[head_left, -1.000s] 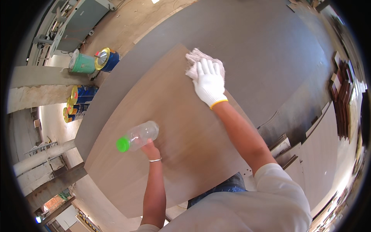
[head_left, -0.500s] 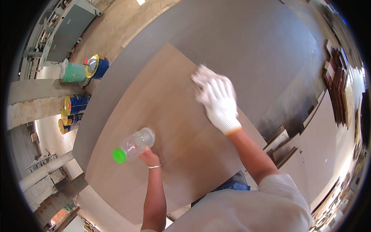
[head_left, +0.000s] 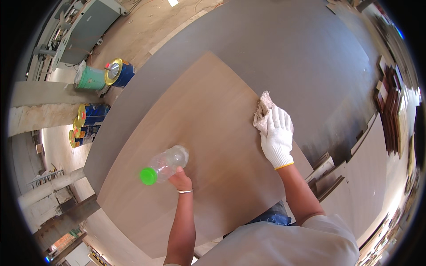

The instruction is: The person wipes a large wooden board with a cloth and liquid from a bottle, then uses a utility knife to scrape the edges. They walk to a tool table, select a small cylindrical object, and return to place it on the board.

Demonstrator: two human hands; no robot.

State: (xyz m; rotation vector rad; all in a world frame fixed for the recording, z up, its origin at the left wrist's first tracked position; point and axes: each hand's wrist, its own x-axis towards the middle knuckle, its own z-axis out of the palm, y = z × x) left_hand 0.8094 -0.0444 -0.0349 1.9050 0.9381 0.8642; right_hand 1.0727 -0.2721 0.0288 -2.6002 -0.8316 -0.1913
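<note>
A brown wooden board (head_left: 208,111) lies flat in front of me on a larger grey sheet (head_left: 284,53). Over its left part my bare left hand (head_left: 180,178), a bracelet at the wrist, is closed round a clear plastic bottle (head_left: 165,166) with a green cap. The bottle is tilted, its cap toward the left. My right hand (head_left: 278,135) wears a white knitted glove with a yellow edge. Its fingers press a crumpled pale pinkish rag (head_left: 263,111) against the board near the right edge; part of the rag is hidden under the hand.
Blue and yellow cans (head_left: 93,114) stand on the floor at the left, with a green bucket (head_left: 91,78) and a grey machine cabinet (head_left: 88,31) farther back. Stacked dark boards (head_left: 390,111) and pale panels (head_left: 368,164) are on the right.
My right hand has swept the rag across the board toward the right and nearer to me. The bottle stays in my left hand, slightly farther right in the picture as the view shifts.
</note>
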